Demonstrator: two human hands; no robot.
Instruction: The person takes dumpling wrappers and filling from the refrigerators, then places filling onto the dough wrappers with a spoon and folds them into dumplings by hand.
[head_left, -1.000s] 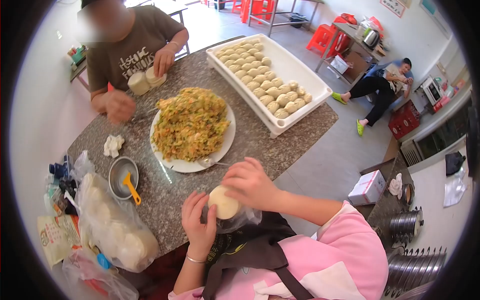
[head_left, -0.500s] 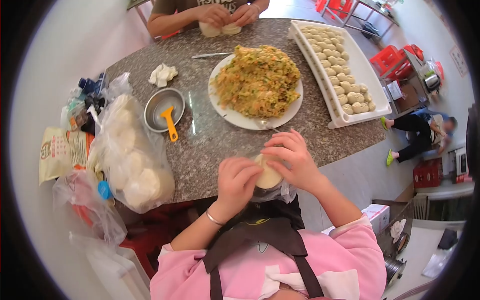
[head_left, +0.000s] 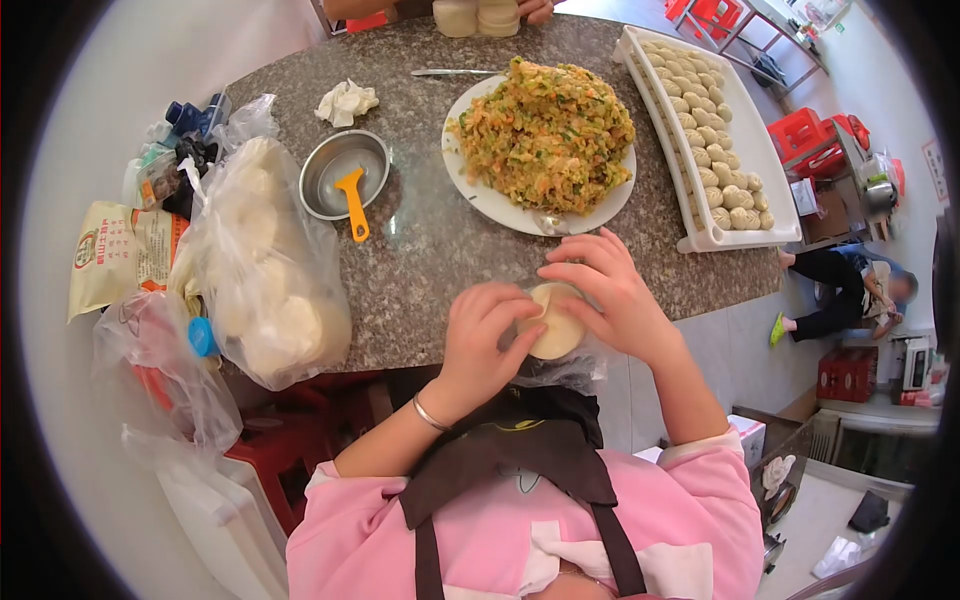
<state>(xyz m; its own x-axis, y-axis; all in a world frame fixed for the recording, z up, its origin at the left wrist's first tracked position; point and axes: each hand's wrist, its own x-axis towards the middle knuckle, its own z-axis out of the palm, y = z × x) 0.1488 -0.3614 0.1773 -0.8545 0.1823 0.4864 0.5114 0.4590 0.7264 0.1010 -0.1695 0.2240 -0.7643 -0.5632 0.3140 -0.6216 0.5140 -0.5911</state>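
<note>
Near the table's front edge I have a round stack of pale dumpling wrappers [head_left: 558,328] over clear plastic. My left hand [head_left: 484,332] pinches the left rim of the wrappers between thumb and fingers. From the other side my right hand [head_left: 612,298] grips the stack, its thumb on the top wrapper and its fingers curved past the far edge. Just beyond my hands is a white plate [head_left: 490,214] heaped with chopped vegetable filling [head_left: 545,138]. A spoon [head_left: 552,224] rests at the plate's near rim, partly buried.
Left of the plate stand a steel bowl [head_left: 322,188] with an orange-handled scraper [head_left: 355,212] and a crumpled tissue [head_left: 346,102]. A bag of wrappers [head_left: 275,300] lies at the left edge. Shaped dumplings fill much of a white tray [head_left: 708,240] at right. Another person's hand [head_left: 536,10] is opposite.
The view has shifted, so the table's contents sit higher and further right. My left thumb and fingers have moved onto the wrapper's edge, which now looks slightly lifted.
</note>
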